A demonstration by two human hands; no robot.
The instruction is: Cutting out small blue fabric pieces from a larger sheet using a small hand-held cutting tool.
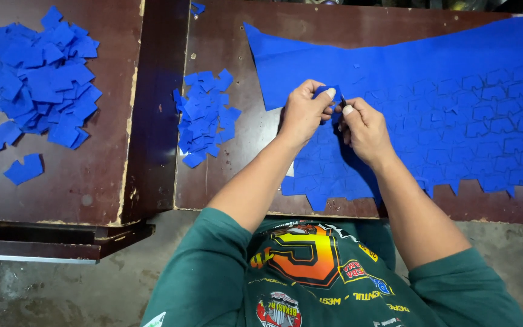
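A large blue sheet, scored with many die-cut shapes, lies across the right brown table. My left hand and my right hand meet over the sheet's left part. Both pinch one small blue cut-out piece between thumbs and fingertips, just above the sheet. The sheet's near edge is jagged where shapes are gone.
A small pile of blue cut-out pieces lies left of my hands on the same table. A bigger pile covers the left table, with a few loose pieces near it. A gap separates the tables. Concrete floor lies below.
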